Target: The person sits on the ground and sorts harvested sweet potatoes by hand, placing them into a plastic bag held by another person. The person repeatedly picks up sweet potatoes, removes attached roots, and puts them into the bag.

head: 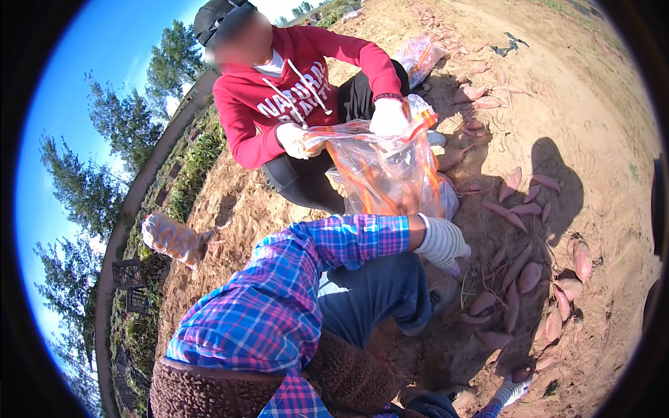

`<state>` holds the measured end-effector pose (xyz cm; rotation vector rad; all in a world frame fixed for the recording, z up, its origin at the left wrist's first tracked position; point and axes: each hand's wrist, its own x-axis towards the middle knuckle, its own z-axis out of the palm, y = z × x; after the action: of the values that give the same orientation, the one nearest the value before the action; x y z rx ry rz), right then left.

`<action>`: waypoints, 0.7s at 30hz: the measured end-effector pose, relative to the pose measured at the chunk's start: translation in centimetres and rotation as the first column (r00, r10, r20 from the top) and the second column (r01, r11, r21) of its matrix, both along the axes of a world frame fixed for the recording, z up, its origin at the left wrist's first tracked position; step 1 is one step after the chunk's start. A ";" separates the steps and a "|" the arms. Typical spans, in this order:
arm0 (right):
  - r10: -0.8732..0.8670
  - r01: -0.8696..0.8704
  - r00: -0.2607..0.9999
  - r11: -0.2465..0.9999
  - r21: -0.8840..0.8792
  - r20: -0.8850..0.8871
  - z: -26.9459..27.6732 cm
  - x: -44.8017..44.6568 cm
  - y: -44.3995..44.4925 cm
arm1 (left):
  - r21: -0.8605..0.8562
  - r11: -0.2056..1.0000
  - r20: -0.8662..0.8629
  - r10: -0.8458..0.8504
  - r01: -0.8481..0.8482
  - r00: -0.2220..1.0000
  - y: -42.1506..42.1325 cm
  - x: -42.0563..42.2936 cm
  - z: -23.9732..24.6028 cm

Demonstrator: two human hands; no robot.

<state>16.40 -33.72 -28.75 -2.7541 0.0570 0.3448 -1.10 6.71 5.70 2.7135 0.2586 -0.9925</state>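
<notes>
My left hand (pixel 444 244), in a striped whitish work glove, reaches down beside my bent knee, close to the co-worker's bag. Its palm side is hidden, so whether it holds anything cannot be told. Low at the right, my right hand (pixel 513 389), gloved alike, has its fingers around a sweet potato (pixel 521 374). Reddish sweet potatoes (pixel 530 277) lie on the soil between and beyond my hands, some with thin roots. A clear plastic bag with orange stripes (pixel 389 167) is held by its rim by a co-worker in white gloves; reddish contents show low in it.
The co-worker (pixel 308 78) in a red hoodie crouches close to my left arm. Filled bags stand behind (pixel 418 57) and at the left (pixel 175 240). Black crates (pixel 127 274) lie by green vines. More sweet potatoes (pixel 473 94) are strewn farther off, near a dark scrap (pixel 509 44).
</notes>
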 end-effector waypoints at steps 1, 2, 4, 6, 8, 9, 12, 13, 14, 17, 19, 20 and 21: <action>0.002 -0.002 1.000 1.000 -0.001 0.002 0.0 0.0 0.1 | -0.002 1.000 -0.007 -0.003 0.003 1.000 0.1 0.0 -0.2; -0.002 0.002 1.000 1.000 0.003 0.005 -0.1 0.0 0.1 | -0.004 1.000 -0.013 -0.006 0.006 1.000 0.2 0.0 -0.3; 0.001 -0.001 1.000 1.000 0.001 0.006 -0.1 0.0 0.1 | 0.000 1.000 -0.011 -0.016 0.016 1.000 0.1 0.2 0.0; -0.006 0.006 1.000 1.000 -0.001 0.006 -0.2 0.0 -0.1 | -0.011 1.000 -0.010 -0.016 0.015 1.000 0.1 0.5 -0.1; 0.000 0.000 1.000 1.000 0.002 0.007 -0.3 -0.1 0.1 | -0.033 0.999 -0.010 0.010 -0.011 1.000 0.4 0.1 -0.5; 0.003 -0.003 1.000 1.000 0.001 0.006 -0.3 -0.1 0.1 | -0.033 0.999 -0.004 0.010 -0.010 1.000 0.4 0.1 -0.5; 0.003 -0.003 1.000 1.000 0.001 0.007 -0.4 0.0 0.1 | -0.024 1.000 0.004 0.005 -0.005 1.000 0.2 0.1 -0.3; 0.006 -0.006 1.000 1.000 0.002 0.006 -0.4 -0.1 0.1 | -0.017 1.000 -0.003 0.008 -0.008 1.000 0.1 0.1 0.0; 0.008 -0.008 1.000 1.000 0.003 0.009 -0.4 0.0 0.1 | -0.009 1.000 -0.010 0.011 -0.011 1.000 0.0 0.1 0.1; 0.012 -0.012 1.000 1.000 0.001 0.016 -0.4 0.0 0.3 | -0.019 1.000 0.003 0.007 -0.007 1.000 0.1 0.1 0.0; 0.015 -0.015 1.000 1.000 -0.003 0.020 -0.5 0.0 0.2 | -0.020 1.000 0.010 0.006 -0.006 1.000 0.2 0.2 -0.2; 0.015 -0.015 1.000 1.000 -0.003 0.021 -0.5 0.0 0.2 | -0.020 1.000 0.012 0.007 -0.007 1.000 0.2 0.2 -0.3; 0.015 -0.015 1.000 1.000 -0.003 0.025 -0.5 0.0 0.2 | -0.016 1.000 0.002 -0.008 0.008 1.000 0.2 0.2 -0.2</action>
<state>16.41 -33.52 -29.25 -2.7629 0.0300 0.3142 -0.88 6.94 5.51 2.7029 0.2389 -0.9899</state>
